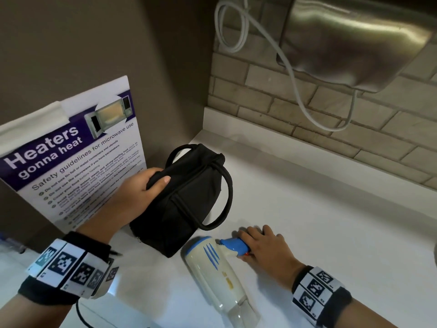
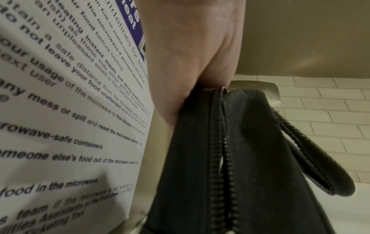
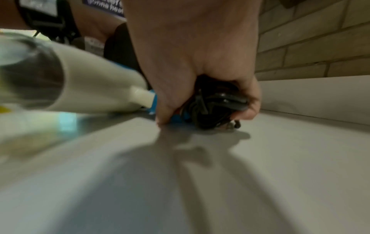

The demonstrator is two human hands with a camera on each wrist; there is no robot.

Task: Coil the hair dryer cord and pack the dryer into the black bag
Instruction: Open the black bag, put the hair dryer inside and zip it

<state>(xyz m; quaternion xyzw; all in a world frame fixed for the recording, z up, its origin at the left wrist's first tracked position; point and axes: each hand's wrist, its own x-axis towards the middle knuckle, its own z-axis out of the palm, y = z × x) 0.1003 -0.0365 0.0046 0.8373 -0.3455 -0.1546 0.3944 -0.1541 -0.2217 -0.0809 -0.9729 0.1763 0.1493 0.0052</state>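
On the white surface, hair dryer lies on its side just beside the black bag. Right hand has fingers curled round the coiled black cord bundled against the blue handle. Left hand grips the bag's top edge, fingers hidden behind the fabric, thumb over it. Zipper looks mostly closed. Likely next: open the zip fully, hold the mouth wide, keep the coil clamped to the handle, feed the dryer in nozzle first so the loops don't spring loose.
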